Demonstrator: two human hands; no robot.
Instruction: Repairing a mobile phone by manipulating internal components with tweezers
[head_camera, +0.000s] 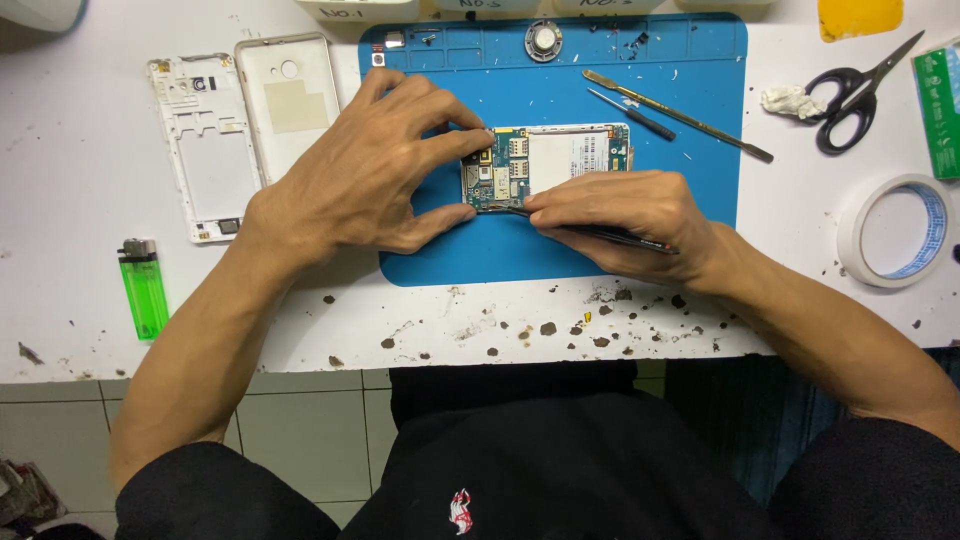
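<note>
Left hand (365, 175) is pinching the opened phone (545, 165) on the blue mat (600, 60) while right hand (625, 220) is gripping a thin dark tool (600, 232) at the board's edge, prob. risking a slip that gouges components.

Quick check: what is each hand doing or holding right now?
Left hand: pinching the opened phone at its left end.
Right hand: closed on a thin black tool.

Work mat (560, 250): blue, matt, rubbery, smooth. Table (60, 200): white painted surface, chipped and pitted along the near edge. Opened phone (545, 165): bare green circuit board with shiny metal shields. Phone frame (200, 150), far left: white matt plastic. Lighter (143, 290): translucent green glossy plastic, metal cap. Scissors (860, 95): black plastic handles, metal blades. Tape roll (895, 232): white paper.
</note>
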